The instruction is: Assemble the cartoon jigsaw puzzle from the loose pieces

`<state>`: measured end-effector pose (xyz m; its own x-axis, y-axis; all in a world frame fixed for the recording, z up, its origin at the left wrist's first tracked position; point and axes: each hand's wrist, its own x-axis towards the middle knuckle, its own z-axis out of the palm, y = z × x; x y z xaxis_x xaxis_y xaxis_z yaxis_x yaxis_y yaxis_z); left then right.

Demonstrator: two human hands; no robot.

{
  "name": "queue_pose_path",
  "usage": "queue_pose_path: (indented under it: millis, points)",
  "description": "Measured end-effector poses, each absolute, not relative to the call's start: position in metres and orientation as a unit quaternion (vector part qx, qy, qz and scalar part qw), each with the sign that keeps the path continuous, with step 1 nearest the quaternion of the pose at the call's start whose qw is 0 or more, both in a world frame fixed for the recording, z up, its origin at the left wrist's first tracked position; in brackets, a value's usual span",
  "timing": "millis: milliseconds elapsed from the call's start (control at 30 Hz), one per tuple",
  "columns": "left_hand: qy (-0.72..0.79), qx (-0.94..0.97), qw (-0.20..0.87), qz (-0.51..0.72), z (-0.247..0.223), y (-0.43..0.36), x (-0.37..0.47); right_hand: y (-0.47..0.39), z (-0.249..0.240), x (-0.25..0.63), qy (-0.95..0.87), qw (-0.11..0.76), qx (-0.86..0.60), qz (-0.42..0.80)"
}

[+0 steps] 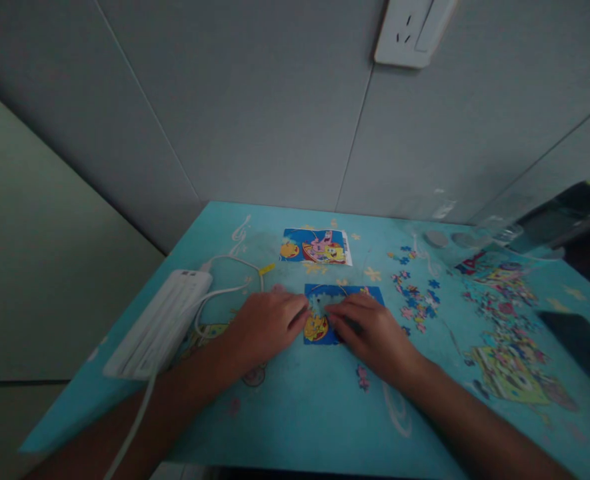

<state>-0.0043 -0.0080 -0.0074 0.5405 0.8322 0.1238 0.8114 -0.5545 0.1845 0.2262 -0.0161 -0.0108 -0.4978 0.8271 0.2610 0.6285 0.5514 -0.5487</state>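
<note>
A partly assembled jigsaw puzzle (319, 339) with a blue border and a yellow figure lies flat on the table, a gap showing in its middle. At its left edge, my left hand (269, 323) is closed, its curled fingertips pressing on the puzzle. My right hand (369, 327) covers the puzzle's right part, with thumb and forefinger nearly together beside the gap. Whatever is between those fingers is hidden. Behind the puzzle lies a picture card (317, 247) with cartoon figures on blue. One loose pink and blue clump of pieces (363, 378) sits below my right wrist.
Loose puzzle pieces (415, 300) are scattered to the right. A white power strip (162, 323) with cables lies left. Clear plastic packaging (505, 233) and a dark flat object (577, 347) are at far right. The wall (275, 120) borders the table's back.
</note>
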Motion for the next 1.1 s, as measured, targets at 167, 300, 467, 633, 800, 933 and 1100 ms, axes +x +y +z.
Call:
queue_pose_path:
  millis: [167,300,467,633,800,933,1100]
  points:
    - [0.483,0.871,0.041,0.087,-0.007,-0.008,-0.004,-0.018,-0.011,0.22,-0.849,0.22,-0.435,0.202]
    - [0.481,0.87,0.054,0.096,-0.009,-0.008,-0.004,-0.018,-0.011,0.217,-0.857,0.215,-0.423,0.204]
    - [0.475,0.873,0.058,0.093,-0.01,-0.008,-0.003,-0.018,-0.016,0.217,-0.863,0.216,-0.408,0.206]
    - [0.472,0.875,0.054,0.095,-0.008,-0.01,-0.001,-0.017,-0.017,0.216,-0.867,0.218,-0.405,0.195]
    - [0.476,0.873,0.05,0.097,-0.01,-0.011,0.001,-0.018,-0.013,0.214,-0.868,0.211,-0.409,0.185]
    - [0.477,0.872,0.062,0.092,-0.012,-0.011,-0.001,-0.019,-0.011,0.213,-0.867,0.212,-0.411,0.188]
    - [0.474,0.873,0.067,0.092,-0.014,-0.01,-0.002,-0.019,-0.01,0.214,-0.865,0.218,-0.416,0.179]
